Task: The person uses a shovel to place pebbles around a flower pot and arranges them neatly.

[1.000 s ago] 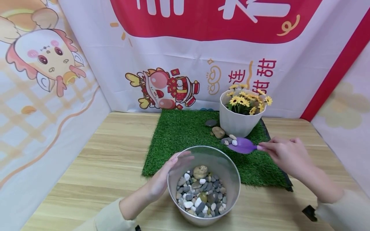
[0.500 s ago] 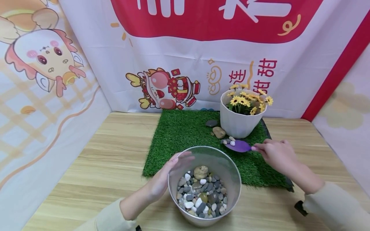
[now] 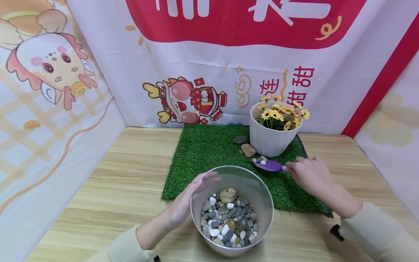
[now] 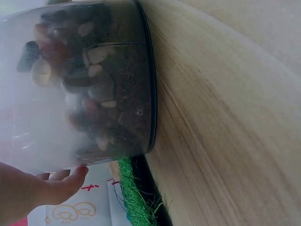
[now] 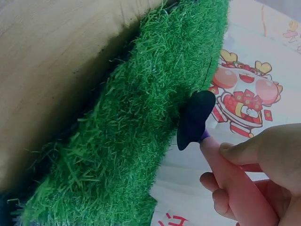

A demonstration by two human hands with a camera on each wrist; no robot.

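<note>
My right hand (image 3: 311, 176) grips the pink handle (image 5: 240, 188) of a small trowel with a purple blade (image 3: 271, 165). Its tip is low over the turf mat, near a few pebbles (image 3: 263, 161); whether they lie on the blade or the turf is hard to tell. My left hand (image 3: 183, 202) rests with extended fingers against the left wall of a translucent bucket (image 3: 266, 193). Grey, white and brown stones (image 3: 226, 229) cover the bottom of that bucket. Through its side in the left wrist view, dark material (image 4: 129, 94) shows under the stones.
A white pot (image 3: 273, 143) of yellow flowers (image 3: 276, 114) stands at the back right of the green turf mat (image 3: 199, 156). Left of it lie a brown stone (image 3: 248, 150) and a dark flat stone (image 3: 240, 139). Wooden table (image 3: 131, 171) surrounds the mat; printed cloth (image 3: 209, 58) hangs behind.
My right hand and the trowel have shifted slightly left and the blade has lowered toward the turf beside the pot. The left hand and bucket have stayed put.
</note>
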